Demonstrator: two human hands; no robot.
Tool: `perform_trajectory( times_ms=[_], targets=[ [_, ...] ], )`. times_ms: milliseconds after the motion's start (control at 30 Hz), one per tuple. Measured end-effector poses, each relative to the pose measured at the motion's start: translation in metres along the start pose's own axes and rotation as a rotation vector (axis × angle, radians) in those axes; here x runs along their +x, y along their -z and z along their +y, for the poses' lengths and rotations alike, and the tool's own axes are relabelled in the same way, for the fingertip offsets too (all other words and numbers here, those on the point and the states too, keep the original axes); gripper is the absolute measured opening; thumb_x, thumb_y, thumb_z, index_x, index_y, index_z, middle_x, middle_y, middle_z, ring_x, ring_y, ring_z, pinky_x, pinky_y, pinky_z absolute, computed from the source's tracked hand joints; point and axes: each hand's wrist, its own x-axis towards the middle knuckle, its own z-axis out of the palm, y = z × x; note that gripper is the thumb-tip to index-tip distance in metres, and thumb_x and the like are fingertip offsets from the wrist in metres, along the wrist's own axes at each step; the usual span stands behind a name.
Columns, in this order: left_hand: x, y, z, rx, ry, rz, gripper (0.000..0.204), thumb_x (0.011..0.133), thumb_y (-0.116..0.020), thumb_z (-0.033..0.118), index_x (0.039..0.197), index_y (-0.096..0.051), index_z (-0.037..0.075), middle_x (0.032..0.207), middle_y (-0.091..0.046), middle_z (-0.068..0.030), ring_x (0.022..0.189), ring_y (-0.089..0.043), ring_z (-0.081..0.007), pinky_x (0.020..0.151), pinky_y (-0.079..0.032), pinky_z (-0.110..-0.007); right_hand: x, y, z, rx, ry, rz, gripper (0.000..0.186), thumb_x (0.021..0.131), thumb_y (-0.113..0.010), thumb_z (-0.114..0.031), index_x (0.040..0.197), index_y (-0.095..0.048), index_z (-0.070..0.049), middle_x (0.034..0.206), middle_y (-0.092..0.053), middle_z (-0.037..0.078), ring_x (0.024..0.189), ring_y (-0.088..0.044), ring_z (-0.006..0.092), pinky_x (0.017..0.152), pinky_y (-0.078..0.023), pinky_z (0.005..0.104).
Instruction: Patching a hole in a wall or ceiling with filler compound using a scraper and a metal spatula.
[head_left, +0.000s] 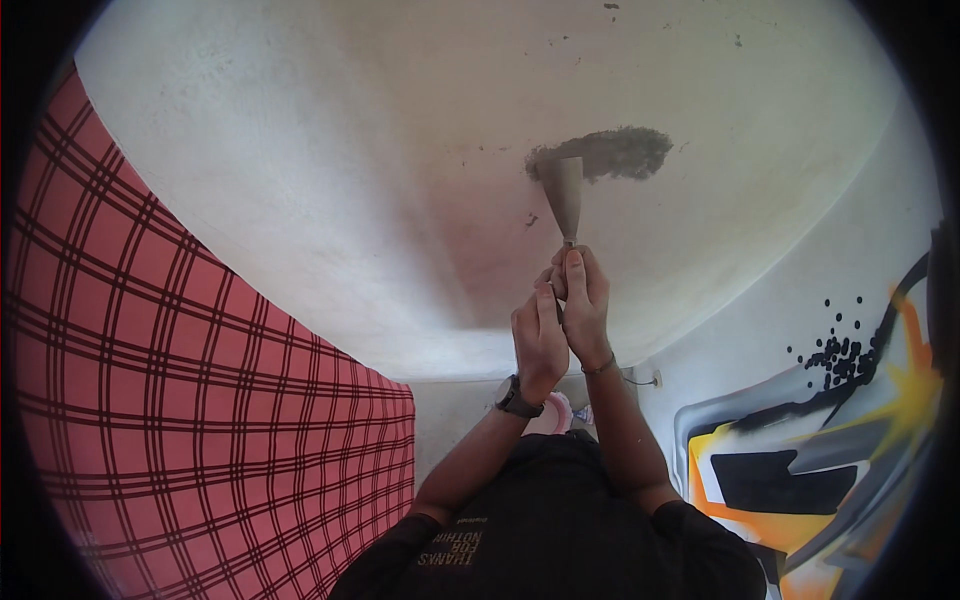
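Note:
A putty knife with a wide metal blade points upward, its edge against the off-white wall. There the blade meets the left end of a dark grey bare patch where the paint is gone. My right hand is closed round the handle just below the blade, thumb laid along it. Lower down and to the left, my left hand is closed at the handle too, against the right hand. Both hands cover most of the handle. A dark watch is on my left wrist, a thin bracelet on my right.
Small chipped spots dot the wall round the patch. A pink checked curtain runs down the left side. On the right stands a wall with graffiti. A pink round thing, partly hidden, lies beyond my arms.

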Motion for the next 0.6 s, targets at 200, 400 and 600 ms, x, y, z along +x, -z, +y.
perform_trajectory(
  times_ms=[200,400,600],
  targets=[
    [-0.002,0.002,0.01,0.091,0.012,0.0,0.043,0.105,-0.038,0.022,0.078,-0.057,-0.005,0.058,-0.05,-0.0115,0.055,-0.046,-0.0166,0.056,-0.039,-0.036,0.005,0.001,-0.007,-0.208,0.127,0.098,0.031,0.107,-0.047,-0.023,0.085,-0.052,-0.003,0.063,-0.044,-0.004,0.058,-0.039,0.004,0.052,-0.034,0.0242],
    [0.008,0.015,0.001,0.138,-0.052,0.092,0.041,0.105,-0.04,0.021,0.076,-0.056,-0.003,0.058,-0.049,-0.0094,0.056,-0.045,-0.0159,0.056,-0.038,-0.035,0.004,0.002,-0.013,-0.218,0.074,0.147,0.033,0.107,-0.047,-0.024,0.081,-0.05,-0.005,0.06,-0.038,-0.006,0.053,-0.034,0.0011,0.047,-0.027,0.0226],
    [0.03,0.027,-0.004,0.147,-0.17,0.212,0.035,0.103,-0.046,0.018,0.078,-0.058,-0.004,0.064,-0.057,-0.0105,0.057,-0.049,-0.0162,0.056,-0.038,-0.034,0.008,-0.001,-0.002,-0.368,0.181,0.183,0.032,0.107,-0.047,-0.023,0.081,-0.05,-0.005,0.06,-0.039,-0.006,0.053,-0.034,0.0012,0.047,-0.027,0.0226]
  ],
)
